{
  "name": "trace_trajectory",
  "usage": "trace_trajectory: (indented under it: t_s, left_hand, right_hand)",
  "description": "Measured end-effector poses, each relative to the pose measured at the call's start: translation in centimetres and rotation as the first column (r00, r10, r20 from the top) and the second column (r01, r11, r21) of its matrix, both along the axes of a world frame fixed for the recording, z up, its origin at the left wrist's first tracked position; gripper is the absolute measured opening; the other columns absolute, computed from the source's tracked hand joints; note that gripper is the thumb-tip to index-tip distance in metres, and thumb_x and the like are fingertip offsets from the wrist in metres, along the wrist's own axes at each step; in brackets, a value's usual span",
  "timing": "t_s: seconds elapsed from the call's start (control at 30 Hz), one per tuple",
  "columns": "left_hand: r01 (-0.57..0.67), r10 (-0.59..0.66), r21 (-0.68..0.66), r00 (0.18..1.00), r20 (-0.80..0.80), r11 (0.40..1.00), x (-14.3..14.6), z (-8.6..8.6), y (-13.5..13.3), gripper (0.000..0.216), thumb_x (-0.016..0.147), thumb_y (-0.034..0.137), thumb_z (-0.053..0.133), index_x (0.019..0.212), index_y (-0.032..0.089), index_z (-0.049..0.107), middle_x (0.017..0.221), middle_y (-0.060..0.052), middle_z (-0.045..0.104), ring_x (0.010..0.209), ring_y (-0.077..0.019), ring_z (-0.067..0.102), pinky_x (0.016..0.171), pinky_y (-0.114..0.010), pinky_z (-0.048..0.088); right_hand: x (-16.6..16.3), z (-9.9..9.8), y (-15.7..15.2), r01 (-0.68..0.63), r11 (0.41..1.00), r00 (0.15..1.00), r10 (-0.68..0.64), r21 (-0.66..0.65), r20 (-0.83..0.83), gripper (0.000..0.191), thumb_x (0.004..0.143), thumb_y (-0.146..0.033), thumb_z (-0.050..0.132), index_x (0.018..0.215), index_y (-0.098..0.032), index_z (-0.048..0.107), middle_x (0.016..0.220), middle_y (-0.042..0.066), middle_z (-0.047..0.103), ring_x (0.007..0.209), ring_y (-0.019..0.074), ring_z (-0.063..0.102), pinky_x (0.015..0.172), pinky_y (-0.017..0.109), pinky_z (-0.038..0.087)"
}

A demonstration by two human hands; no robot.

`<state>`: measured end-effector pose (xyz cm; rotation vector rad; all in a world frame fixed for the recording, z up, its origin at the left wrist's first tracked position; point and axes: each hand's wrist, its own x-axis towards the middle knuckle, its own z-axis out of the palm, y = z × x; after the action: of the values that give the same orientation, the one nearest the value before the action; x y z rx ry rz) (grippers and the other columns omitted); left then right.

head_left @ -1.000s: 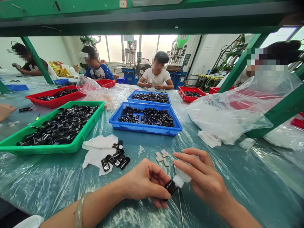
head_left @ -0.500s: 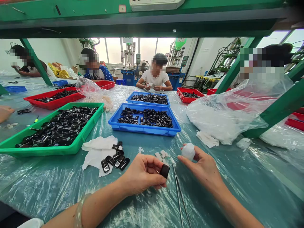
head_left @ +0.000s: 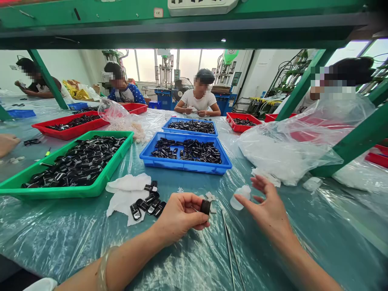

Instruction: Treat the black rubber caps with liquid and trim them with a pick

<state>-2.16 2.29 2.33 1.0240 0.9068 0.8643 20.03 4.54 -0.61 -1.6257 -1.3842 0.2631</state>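
Between the thumb and fingers of my left hand (head_left: 183, 214) is a small black part (head_left: 205, 207), held above the plastic-covered table. My right hand (head_left: 268, 202) has its fingers spread apart, beside a small translucent white bottle (head_left: 241, 198) standing on the table; whether the thumb still touches it I cannot tell. Metal tweezers (head_left: 228, 246) lie between my two hands. Small whitish pieces (head_left: 210, 197) rest just behind the black part. To the left, several black parts with shiny faces (head_left: 148, 202) lie on and beside a white cloth (head_left: 129, 188).
A green tray (head_left: 100, 178) and two blue trays (head_left: 184, 165) hold many black parts. Red trays (head_left: 68, 135) stand farther back. A large clear plastic bag (head_left: 279, 153) lies at right by a green post (head_left: 360, 137). Several people sit around the table; another person's hand (head_left: 7, 144) shows at far left.
My right hand has let go of the white bottle, opened and shifted slightly right. The bottle now stands on the table. My left hand, with the black part, has moved slightly left and up.
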Motion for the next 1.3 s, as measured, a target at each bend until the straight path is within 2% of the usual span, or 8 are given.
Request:
trace_trajectory:
  t_s: [0.1,0.2,0.3,0.4,0.57,0.73,1.0,1.3]
  left_hand:
    - [-0.012,0.011,-0.017,1.0,-0.015,1.0,0.1,0.1,0.0,0.023,0.056,0.017,0.073,0.075,0.01,0.062,0.067,-0.004,0.063,0.06,-0.0139,0.063,0.053,-0.021,0.048]
    - [-0.021,0.021,-0.032,1.0,-0.016,0.999,0.3,0.2,0.0,0.024,0.054,0.018,0.074,0.073,0.01,0.062,0.065,-0.003,0.063,0.059,-0.0137,0.063,0.053,-0.021,0.048]
    - [-0.02,0.02,-0.035,1.0,-0.006,0.999,0.4,0.1,0.0,0.026,0.054,0.019,0.075,0.073,0.01,0.061,0.063,-0.003,0.063,0.06,-0.0137,0.062,0.054,-0.021,0.047]
    - [-0.005,0.005,-0.03,1.0,-0.008,1.0,0.5,-0.3,0.0,0.027,0.054,0.021,0.076,0.074,0.01,0.062,0.063,-0.003,0.063,0.061,-0.0141,0.063,0.054,-0.021,0.047]
    - [0.024,-0.024,-0.027,1.0,-0.005,0.999,0.5,-0.8,0.0,0.027,0.055,0.022,0.075,0.075,0.01,0.062,0.064,-0.003,0.064,0.062,-0.0145,0.063,0.057,-0.023,0.047]
    - [0.058,-0.058,0.003,0.998,-0.012,0.998,0.5,-1.2,-0.1,0.021,0.056,0.017,0.074,0.072,0.011,0.062,0.065,-0.003,0.064,0.062,-0.0132,0.06,0.058,-0.023,0.046]
    - [0.087,-0.072,0.2,0.994,-0.081,0.976,0.7,-1.5,-0.3,0.011,0.058,0.011,0.069,0.07,0.011,0.067,0.071,-0.006,0.066,0.071,-0.0151,0.058,0.065,-0.024,0.046]
    - [0.126,-0.092,0.223,0.983,-0.156,0.967,0.7,-1.6,-0.5,0.012,0.06,0.013,0.067,0.071,0.011,0.068,0.075,-0.007,0.066,0.072,-0.0163,0.058,0.064,-0.024,0.046]
  right_hand:
    - [-1.0,1.5,-1.5,0.058,0.955,0.984,-0.104,0.291,0.144,0.048,0.07,-0.039,0.063,0.111,-0.02,0.05,0.109,0.009,0.056,0.094,0.0232,0.055,0.067,0.032,0.048]
    - [-2.3,1.6,-2.7,-0.273,0.907,0.928,0.16,0.321,0.337,0.004,0.08,-0.025,0.055,0.081,-0.021,0.057,0.075,0.001,0.059,0.061,0.0125,0.054,0.056,0.024,0.045]
    - [-3.2,0.5,-3.0,-0.502,0.859,0.797,0.413,0.103,0.441,0.01,0.084,-0.017,0.047,0.084,-0.018,0.058,0.078,0.004,0.061,0.064,0.0131,0.058,0.056,0.024,0.048]
    - [-3.6,-0.8,-2.6,-0.516,0.856,0.742,0.461,-0.023,0.487,0.015,0.085,-0.015,0.045,0.09,-0.017,0.059,0.084,0.007,0.062,0.074,0.0175,0.06,0.064,0.029,0.051]
    - [-3.7,-1.5,-2.0,-0.522,0.848,0.704,0.491,-0.095,0.514,0.016,0.083,-0.013,0.047,0.08,-0.02,0.061,0.076,0.005,0.06,0.072,0.0191,0.056,0.062,0.031,0.049]
    - [-4.0,-1.5,-2.1,-0.495,0.858,0.702,0.487,-0.136,0.519,0.014,0.082,-0.01,0.047,0.077,-0.018,0.057,0.076,0.005,0.058,0.073,0.0192,0.055,0.063,0.031,0.048]
    - [-4.3,-1.9,-2.2,-0.44,0.885,0.721,0.449,-0.152,0.528,0.018,0.085,-0.012,0.042,0.071,-0.019,0.052,0.074,0.005,0.055,0.068,0.0187,0.054,0.059,0.03,0.046]
    - [-4.0,-0.9,-2.7,-0.443,0.891,0.776,0.434,-0.095,0.457,0.017,0.083,-0.016,0.041,0.069,-0.02,0.05,0.067,0.003,0.057,0.062,0.0175,0.056,0.054,0.028,0.046]
